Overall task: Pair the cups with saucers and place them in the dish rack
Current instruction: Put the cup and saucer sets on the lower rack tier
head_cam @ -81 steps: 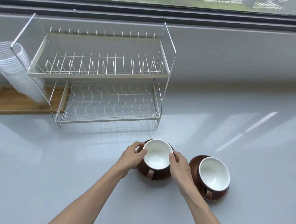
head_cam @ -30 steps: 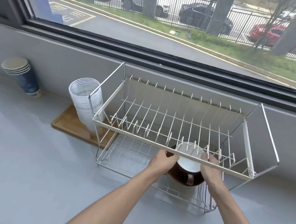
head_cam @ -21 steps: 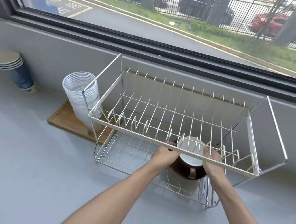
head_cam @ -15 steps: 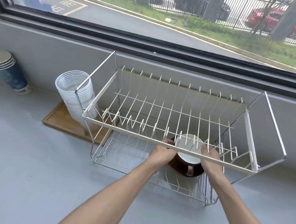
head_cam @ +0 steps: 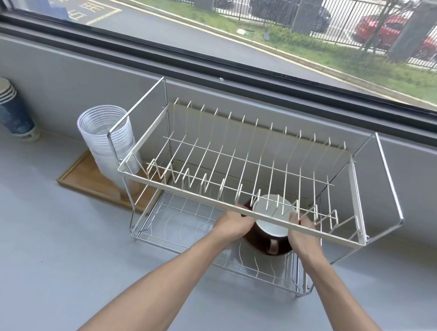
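Observation:
A brown cup with a white inside [head_cam: 270, 228] sits on a brown saucer [head_cam: 254, 243], both inside the lower tier of the two-tier wire dish rack [head_cam: 235, 196], toward its right half. My left hand [head_cam: 234, 224] grips the saucer's left edge and my right hand [head_cam: 304, 239] grips its right edge. The cup's handle points toward me. The upper tier's front rail crosses in front of the cup and hides part of it and my fingertips. Whether the saucer rests on the rack's wires I cannot tell. The second cup and saucer are out of view.
A stack of clear plastic cups [head_cam: 107, 140] stands on a wooden tray [head_cam: 84, 179] left of the rack. Blue paper cups [head_cam: 4, 108] stand at far left by the grey wall under the window. Grey counter [head_cam: 28, 250] surrounds the rack.
I lifted the cup and saucer from the counter and carried them into the rack's lower tier. In the last half second they have slid slightly further in under the upper tier.

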A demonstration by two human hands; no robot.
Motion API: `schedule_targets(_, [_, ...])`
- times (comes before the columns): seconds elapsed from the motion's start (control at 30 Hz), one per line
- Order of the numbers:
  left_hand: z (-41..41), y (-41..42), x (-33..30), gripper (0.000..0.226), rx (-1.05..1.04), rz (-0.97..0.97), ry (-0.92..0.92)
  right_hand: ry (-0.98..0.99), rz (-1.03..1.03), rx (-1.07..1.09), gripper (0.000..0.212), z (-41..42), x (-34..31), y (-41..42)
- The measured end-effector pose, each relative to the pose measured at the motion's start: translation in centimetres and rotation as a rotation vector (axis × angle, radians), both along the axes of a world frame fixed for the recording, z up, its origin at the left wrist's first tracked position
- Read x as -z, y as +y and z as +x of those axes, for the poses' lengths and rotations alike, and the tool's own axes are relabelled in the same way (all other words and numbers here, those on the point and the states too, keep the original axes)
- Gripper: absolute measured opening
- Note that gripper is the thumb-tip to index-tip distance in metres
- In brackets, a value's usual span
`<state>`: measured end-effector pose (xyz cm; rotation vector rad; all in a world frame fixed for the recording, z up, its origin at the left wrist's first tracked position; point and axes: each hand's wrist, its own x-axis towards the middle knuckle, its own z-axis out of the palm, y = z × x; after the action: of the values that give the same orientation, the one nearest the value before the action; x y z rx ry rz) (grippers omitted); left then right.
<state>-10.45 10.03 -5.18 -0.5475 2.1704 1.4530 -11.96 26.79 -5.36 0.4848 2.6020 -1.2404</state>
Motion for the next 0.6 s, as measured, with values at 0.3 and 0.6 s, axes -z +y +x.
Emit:
schedule_targets(0.3, [2.1, -1.2, -2.7, 0.041, 0.195, -0.150, 0.087, -0.044, 0.158, -0.115, 0.034, 2.9, -2.3, 0.1])
schedule_targets(0.6, [6.4, -1.7, -6.6, 0.045, 0.392, -0.407, 0.195, -0.016, 0.261, -0.233, 0.043, 7.6, -7.0, -0.5])
